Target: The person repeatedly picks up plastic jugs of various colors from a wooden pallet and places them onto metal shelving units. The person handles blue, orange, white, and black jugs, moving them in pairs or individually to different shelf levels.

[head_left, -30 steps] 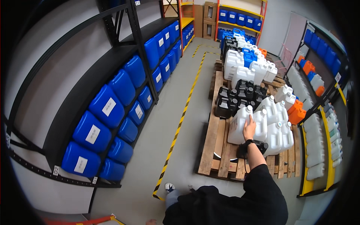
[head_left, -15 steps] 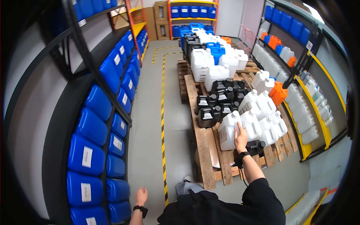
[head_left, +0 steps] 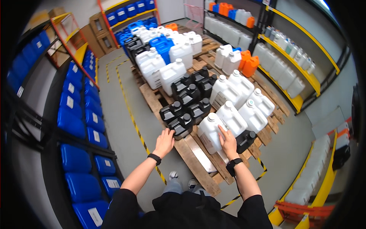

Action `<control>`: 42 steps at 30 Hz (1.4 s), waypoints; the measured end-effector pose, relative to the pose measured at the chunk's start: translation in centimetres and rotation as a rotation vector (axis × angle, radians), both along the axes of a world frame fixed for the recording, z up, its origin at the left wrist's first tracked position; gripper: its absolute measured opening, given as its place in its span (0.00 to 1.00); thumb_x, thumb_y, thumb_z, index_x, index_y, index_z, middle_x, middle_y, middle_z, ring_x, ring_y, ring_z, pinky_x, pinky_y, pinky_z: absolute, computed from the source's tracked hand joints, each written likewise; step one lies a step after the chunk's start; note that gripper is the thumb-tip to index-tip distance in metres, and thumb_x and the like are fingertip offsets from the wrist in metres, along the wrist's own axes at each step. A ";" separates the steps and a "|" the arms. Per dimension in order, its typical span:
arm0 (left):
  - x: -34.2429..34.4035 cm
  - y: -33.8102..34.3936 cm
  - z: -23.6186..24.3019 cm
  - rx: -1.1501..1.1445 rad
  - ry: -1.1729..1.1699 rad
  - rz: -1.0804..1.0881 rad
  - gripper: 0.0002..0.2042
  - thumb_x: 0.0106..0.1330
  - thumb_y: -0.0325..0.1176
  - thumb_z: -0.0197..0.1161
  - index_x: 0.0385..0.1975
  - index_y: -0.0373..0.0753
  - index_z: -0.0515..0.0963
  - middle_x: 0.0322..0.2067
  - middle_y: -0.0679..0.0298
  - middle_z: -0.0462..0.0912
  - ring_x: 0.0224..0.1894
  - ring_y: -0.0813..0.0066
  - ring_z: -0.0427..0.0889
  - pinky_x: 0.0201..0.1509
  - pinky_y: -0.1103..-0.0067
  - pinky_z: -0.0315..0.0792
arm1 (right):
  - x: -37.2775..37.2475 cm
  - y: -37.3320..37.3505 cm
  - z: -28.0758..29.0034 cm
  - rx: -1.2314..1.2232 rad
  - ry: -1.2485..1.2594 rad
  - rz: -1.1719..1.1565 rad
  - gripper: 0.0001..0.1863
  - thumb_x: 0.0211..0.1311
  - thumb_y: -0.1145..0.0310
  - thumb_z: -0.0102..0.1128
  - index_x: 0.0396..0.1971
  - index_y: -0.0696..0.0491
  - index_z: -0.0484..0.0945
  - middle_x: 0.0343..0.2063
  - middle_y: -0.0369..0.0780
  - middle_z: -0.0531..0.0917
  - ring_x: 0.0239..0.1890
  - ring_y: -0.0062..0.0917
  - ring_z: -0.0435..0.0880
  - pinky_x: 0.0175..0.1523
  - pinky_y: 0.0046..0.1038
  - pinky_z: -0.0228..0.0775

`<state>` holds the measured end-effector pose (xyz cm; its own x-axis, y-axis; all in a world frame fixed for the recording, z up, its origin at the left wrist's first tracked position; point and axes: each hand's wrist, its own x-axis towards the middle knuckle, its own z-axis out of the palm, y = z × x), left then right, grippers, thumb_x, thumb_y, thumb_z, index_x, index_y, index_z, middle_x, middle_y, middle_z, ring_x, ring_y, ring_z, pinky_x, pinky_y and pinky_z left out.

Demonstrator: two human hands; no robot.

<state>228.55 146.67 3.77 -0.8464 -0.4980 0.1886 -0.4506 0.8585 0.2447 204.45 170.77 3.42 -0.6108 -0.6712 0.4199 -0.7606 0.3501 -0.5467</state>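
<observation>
White jug: the white jug (head_left: 207, 134) is front row on the pallet (head_left: 195, 168), upright, just left of the right hand and off to the right of the left one
Right hand: the right hand (head_left: 227, 143) has its fingers stretched up against the jug's right side, kinda loosely bent; can't tell if it's actually gripping
Black jug: the black jug (head_left: 180, 128) at the pallet's left edge sits right by the fingertips of the left hand (head_left: 164, 143)
Left hand: fingers curled a bit at that jug's near side, looks like contact, but no idea whether there's a real hold
Spare black one: another dark jug (head_left: 246, 140) is just right of the right hand, partly blocked by it
Hard to see: the right hand covers part of the white jug, label print is too small to make out, and the lower-left blue jugs (head_left: 78, 187) get cut off toward the bottom edge
Pallet load: more white and black jugs packed close behind, plus orange jugs (head_left: 249, 65) on the far right side
Caps: on for both the white jug and the black jug, so what's inside, or how full, I honestly can't tell
Right rack: small bottles (head_left: 291, 49) up on the yellow-edged shelf, big white jugs (head_left: 280, 70) below
</observation>
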 end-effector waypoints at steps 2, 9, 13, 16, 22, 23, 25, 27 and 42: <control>-3.0 -2.2 -1.1 -0.081 -0.056 -0.068 0.23 0.58 0.32 0.65 0.54 0.41 0.69 0.46 0.56 0.71 0.48 0.57 0.74 0.45 0.64 0.75 | 0.0 0.1 0.3 0.079 0.018 -0.051 0.26 0.61 0.69 0.62 0.60 0.34 0.75 0.30 0.45 0.76 0.32 0.42 0.79 0.39 0.39 0.73; -8.2 -7.0 -5.6 -0.040 -0.069 -0.292 0.24 0.59 0.32 0.65 0.56 0.42 0.71 0.40 0.60 0.78 0.46 0.60 0.78 0.47 0.67 0.75 | 1.1 -0.4 1.6 0.129 0.002 -0.100 0.27 0.59 0.73 0.58 0.59 0.38 0.76 0.30 0.46 0.78 0.32 0.43 0.79 0.39 0.41 0.74; -7.6 -6.0 -3.0 0.306 0.082 -0.434 0.17 0.61 0.31 0.63 0.51 0.41 0.74 0.39 0.54 0.82 0.43 0.53 0.81 0.43 0.62 0.75 | 4.7 -0.5 2.0 0.090 -0.116 -0.187 0.30 0.60 0.73 0.58 0.64 0.35 0.71 0.31 0.46 0.77 0.33 0.45 0.79 0.40 0.42 0.74; -6.4 -4.6 -0.6 0.373 0.015 -0.516 0.16 0.60 0.31 0.63 0.49 0.41 0.76 0.40 0.53 0.83 0.43 0.51 0.81 0.44 0.62 0.75 | 8.9 2.1 4.1 0.140 -0.239 -0.228 0.33 0.60 0.72 0.59 0.66 0.34 0.69 0.27 0.45 0.73 0.30 0.42 0.77 0.37 0.41 0.70; -3.4 0.2 2.4 0.504 -0.040 -0.695 0.14 0.57 0.32 0.64 0.44 0.42 0.79 0.35 0.53 0.84 0.39 0.48 0.83 0.42 0.62 0.76 | 19.0 12.4 11.2 0.097 -0.292 -0.590 0.27 0.58 0.72 0.61 0.59 0.35 0.78 0.27 0.41 0.77 0.31 0.39 0.80 0.41 0.35 0.76; -3.1 1.7 3.0 0.548 -0.067 -0.690 0.15 0.57 0.34 0.66 0.45 0.44 0.80 0.34 0.52 0.84 0.39 0.49 0.83 0.43 0.64 0.76 | 20.8 14.1 12.1 0.113 -0.341 -0.698 0.26 0.58 0.71 0.62 0.58 0.36 0.79 0.29 0.42 0.79 0.33 0.39 0.81 0.43 0.34 0.76; -2.8 5.6 5.8 0.589 -0.151 -0.779 0.13 0.64 0.35 0.62 0.47 0.43 0.81 0.34 0.52 0.85 0.35 0.54 0.85 0.40 0.68 0.77 | 24.0 17.9 13.1 0.129 -0.440 -0.907 0.24 0.57 0.70 0.64 0.55 0.40 0.81 0.33 0.44 0.83 0.37 0.39 0.83 0.46 0.33 0.77; -2.9 10.3 6.8 0.624 -0.062 -0.916 0.12 0.63 0.33 0.64 0.46 0.45 0.80 0.34 0.55 0.85 0.35 0.55 0.84 0.40 0.68 0.77 | 27.2 22.0 12.5 0.023 -0.386 -1.066 0.22 0.56 0.70 0.64 0.54 0.43 0.81 0.37 0.45 0.85 0.40 0.40 0.84 0.49 0.32 0.77; -6.2 48.5 5.9 0.550 -0.128 -1.171 0.14 0.61 0.38 0.64 0.47 0.46 0.80 0.30 0.52 0.84 0.32 0.53 0.84 0.36 0.66 0.76 | 43.7 50.3 2.7 -0.528 -0.388 -1.672 0.25 0.52 0.72 0.69 0.53 0.53 0.79 0.32 0.46 0.86 0.35 0.27 0.88 0.42 0.28 0.77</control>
